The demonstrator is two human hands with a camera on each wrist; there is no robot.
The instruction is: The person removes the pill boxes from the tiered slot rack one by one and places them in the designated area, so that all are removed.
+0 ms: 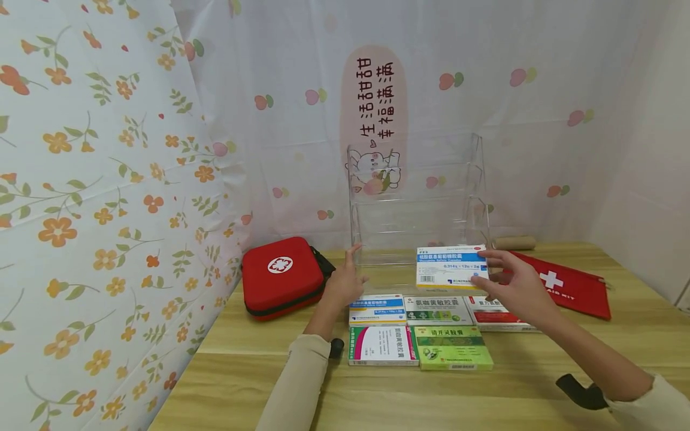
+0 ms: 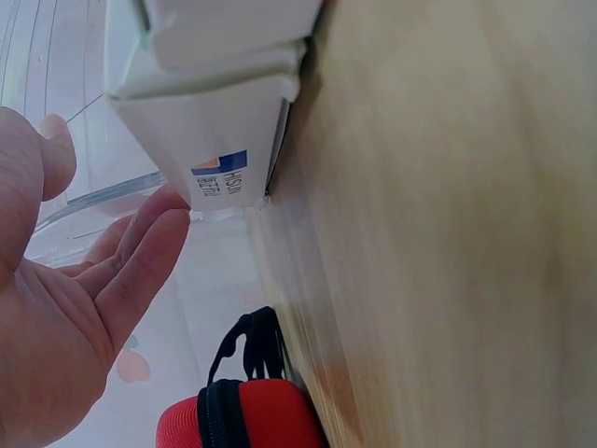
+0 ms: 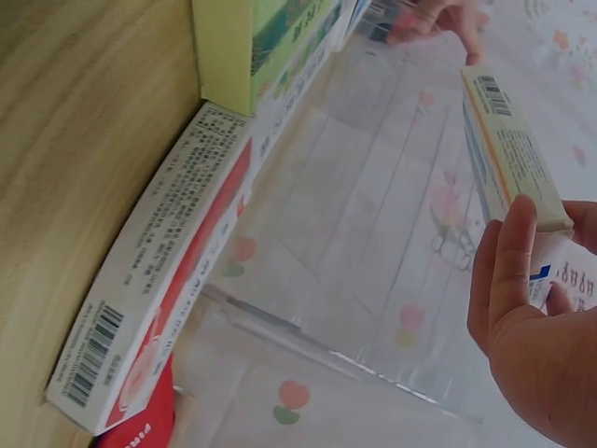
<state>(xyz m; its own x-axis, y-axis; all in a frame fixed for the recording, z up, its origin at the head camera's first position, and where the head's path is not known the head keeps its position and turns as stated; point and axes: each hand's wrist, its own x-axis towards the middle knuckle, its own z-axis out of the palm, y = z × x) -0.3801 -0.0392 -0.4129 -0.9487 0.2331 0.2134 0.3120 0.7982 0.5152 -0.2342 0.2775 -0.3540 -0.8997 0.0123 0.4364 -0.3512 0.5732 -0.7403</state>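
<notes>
From the head view my right hand (image 1: 517, 287) pinches a blue-striped medicine box (image 1: 450, 267) before the clear rack (image 1: 417, 200), my left hand (image 2: 65, 317) open beside it, and the right wrist view suggests that light pinch could slip.

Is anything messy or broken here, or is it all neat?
Nothing looks broken or spilled. Five medicine boxes lie flat in neat rows on the wooden table. The only one out of the rows is the blue-and-white box, and the right hand holds it up before the clear rack.
</notes>
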